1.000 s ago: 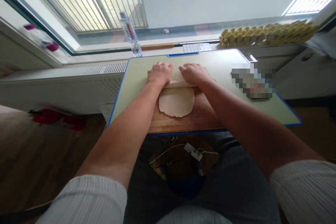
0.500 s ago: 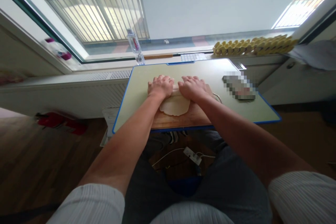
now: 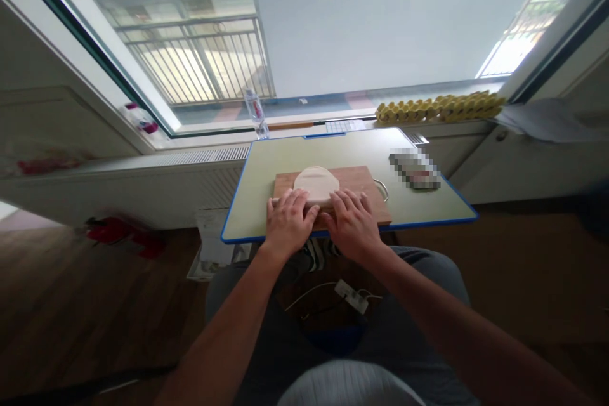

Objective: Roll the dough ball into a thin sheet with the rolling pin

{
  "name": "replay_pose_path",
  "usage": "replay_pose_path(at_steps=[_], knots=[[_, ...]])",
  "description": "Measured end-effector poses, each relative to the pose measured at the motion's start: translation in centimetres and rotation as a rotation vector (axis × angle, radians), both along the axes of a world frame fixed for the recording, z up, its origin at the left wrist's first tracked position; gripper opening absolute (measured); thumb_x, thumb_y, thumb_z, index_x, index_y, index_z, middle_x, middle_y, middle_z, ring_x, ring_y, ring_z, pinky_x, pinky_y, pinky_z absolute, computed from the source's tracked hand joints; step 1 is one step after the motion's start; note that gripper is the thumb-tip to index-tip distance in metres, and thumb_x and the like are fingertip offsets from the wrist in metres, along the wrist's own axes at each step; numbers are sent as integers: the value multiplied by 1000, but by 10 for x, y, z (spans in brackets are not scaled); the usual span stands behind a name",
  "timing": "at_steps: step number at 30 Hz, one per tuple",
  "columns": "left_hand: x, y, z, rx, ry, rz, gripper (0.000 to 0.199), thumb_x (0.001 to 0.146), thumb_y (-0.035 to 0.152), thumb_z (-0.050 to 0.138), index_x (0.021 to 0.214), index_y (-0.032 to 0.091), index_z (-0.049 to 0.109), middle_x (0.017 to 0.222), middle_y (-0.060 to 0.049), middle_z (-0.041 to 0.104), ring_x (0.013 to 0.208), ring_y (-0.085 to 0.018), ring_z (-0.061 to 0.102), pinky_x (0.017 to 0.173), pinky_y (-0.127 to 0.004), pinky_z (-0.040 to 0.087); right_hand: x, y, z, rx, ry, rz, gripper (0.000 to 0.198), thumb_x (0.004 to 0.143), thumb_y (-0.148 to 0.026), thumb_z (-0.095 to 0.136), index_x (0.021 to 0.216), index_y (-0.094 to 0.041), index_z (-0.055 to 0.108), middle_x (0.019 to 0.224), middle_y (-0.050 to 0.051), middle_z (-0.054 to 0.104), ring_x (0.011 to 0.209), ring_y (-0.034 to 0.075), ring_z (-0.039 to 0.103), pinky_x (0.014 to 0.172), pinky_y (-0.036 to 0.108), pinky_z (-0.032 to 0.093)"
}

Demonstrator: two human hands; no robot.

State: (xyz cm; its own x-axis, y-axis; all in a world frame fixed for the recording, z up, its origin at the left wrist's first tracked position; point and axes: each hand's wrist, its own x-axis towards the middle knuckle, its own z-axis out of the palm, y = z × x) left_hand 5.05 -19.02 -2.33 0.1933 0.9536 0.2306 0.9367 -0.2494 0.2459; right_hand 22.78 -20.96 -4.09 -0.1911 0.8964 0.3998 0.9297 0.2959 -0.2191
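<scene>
A flat, pale round of dough lies on a wooden cutting board. Across the dough's near edge runs a light rolling pin, mostly covered by my fingers. My left hand grips the pin's left part, with a short end showing beyond the fingers. On the right part rests my right hand, fingers curved over it and thumb toward the middle. The board's metal handle sticks out to the right.
The board lies on a small blue-edged table. A pixelated phone-like object lies at its right. A water bottle and a yellow wavy object stand by the window. Below are a power strip and a red fire extinguisher.
Both hands have drawn back toward my body with the rolling pin, from the dough's far part to its near edge. More of the board and dough's far side shows. The view has tilted up.
</scene>
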Motion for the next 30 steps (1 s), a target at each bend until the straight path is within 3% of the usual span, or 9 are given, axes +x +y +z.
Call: replay_pose_path(at_steps=[4,10,15,21,26,30], knots=[[-6,-9,3,-23,-6,-21,48,103,44,54,150,34,61,162,-4,57,156,-29,43,133,-62,22,7,-1,7,-15,12,34,37,103,-29,54,135,-18,68,140,15,71,138,31,53,126,51,23],[-15,6,23,-126,-106,-43,37,99,46,63,132,34,74,144,-4,73,137,-32,64,132,-67,18,22,14,10,5,-7,123,28,102,-27,57,124,-23,73,124,10,76,120,28,59,113,41,36],[-25,19,28,-177,-182,-68,42,99,50,63,135,32,74,126,-4,82,127,-28,71,134,-56,20,39,6,4,28,21,86,29,101,-27,59,126,-23,74,122,9,76,117,28,60,110,40,37],[-34,22,17,-143,-156,-66,46,98,50,65,140,30,70,154,-6,65,150,-29,52,131,-56,26,62,-17,9,42,72,-8,27,103,-30,56,121,-23,74,116,10,76,113,29,62,107,43,40],[-37,13,10,-160,-130,-103,40,100,51,64,134,32,73,158,-4,62,155,-30,45,131,-65,21,80,-27,12,74,106,-90,25,103,-31,56,121,-24,73,116,10,77,111,31,63,102,45,42],[-40,14,11,-166,-162,-90,31,100,49,65,125,34,77,154,-3,66,152,-30,49,129,-71,18,87,-18,12,95,149,-112,27,103,-33,56,120,-22,72,115,11,76,108,32,63,97,45,44]])
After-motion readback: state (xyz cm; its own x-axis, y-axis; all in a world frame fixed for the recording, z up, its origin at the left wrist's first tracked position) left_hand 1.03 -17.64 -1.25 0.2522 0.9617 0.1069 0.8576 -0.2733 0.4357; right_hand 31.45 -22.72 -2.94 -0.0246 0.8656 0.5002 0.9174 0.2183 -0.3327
